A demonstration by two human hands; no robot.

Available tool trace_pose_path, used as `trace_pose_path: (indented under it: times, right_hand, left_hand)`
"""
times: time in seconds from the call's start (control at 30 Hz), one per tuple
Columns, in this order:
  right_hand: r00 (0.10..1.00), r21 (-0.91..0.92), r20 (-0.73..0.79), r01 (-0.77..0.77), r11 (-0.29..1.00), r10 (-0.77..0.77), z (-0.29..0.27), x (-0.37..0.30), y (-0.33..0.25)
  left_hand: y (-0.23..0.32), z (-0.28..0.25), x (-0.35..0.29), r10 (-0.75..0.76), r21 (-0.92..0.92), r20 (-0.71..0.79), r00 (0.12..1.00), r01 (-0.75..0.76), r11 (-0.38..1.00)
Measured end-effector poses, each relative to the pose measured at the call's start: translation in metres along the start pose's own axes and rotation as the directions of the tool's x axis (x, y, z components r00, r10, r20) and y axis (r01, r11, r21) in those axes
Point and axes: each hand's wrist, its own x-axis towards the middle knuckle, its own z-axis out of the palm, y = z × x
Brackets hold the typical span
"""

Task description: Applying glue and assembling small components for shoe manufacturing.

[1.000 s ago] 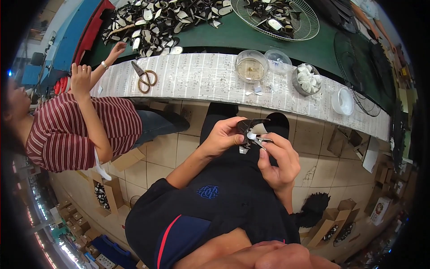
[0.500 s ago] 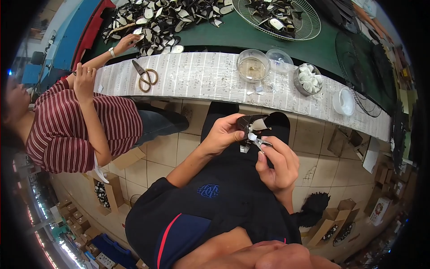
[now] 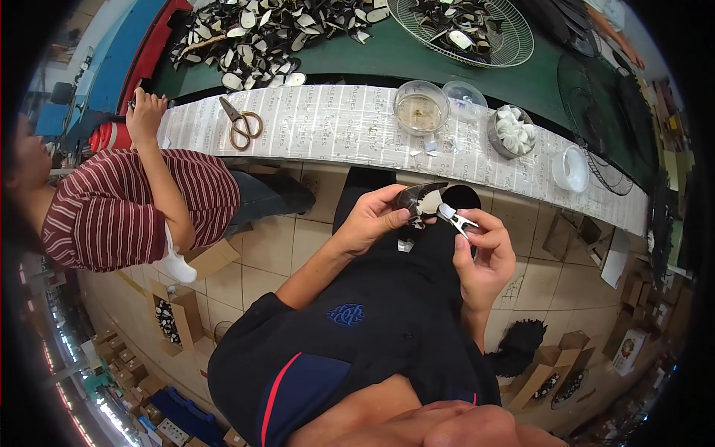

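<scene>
In my left hand is a dark, curved shoe upper, with a pale jagged-edged lining facing me. My fingers and thumb pinch its left side, over my lap. My right hand grips the legs of a small metal clip between thumb and fingers. A white wad at the clip's tip lies against or very close to the right end of the pale lining; I cannot tell whether they touch.
On the paper-covered table edge lie scissors, a clear tub, a bowl of white wads and a translucent cup. Behind are heaped shoe pieces and a wire basket. A co-worker is at the left.
My right hand and the clip have moved right, toward the upper's right end. The upper has turned, showing more pale lining. The co-worker's far hand has left the heap.
</scene>
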Motion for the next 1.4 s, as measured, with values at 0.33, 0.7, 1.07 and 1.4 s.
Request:
trace_pose_path:
  times: [0.33,0.7,1.07,1.4]
  right_hand:
    - [0.987,-0.228,0.098,0.149,0.962,-0.129,-0.008,0.01,0.005]
    - [0.962,-0.354,0.182,0.258,0.899,-0.204,-0.002,0.012,0.006]
    - [0.93,-0.549,0.129,0.356,0.756,-0.343,0.003,0.012,0.009]
    - [0.912,-0.628,0.01,0.324,0.707,-0.41,0.001,0.011,0.011]
  left_hand:
    - [0.006,0.009,-0.003,-0.054,0.001,-0.017,0.998,0.054,0.999]
    - [0.008,0.011,-0.008,-0.059,0.02,-0.018,0.998,0.059,0.998]
    - [0.007,0.013,-0.008,-0.066,-0.005,-0.012,0.998,0.066,0.998]
    - [0.009,0.011,-0.008,-0.074,0.009,-0.031,0.997,0.074,0.997]
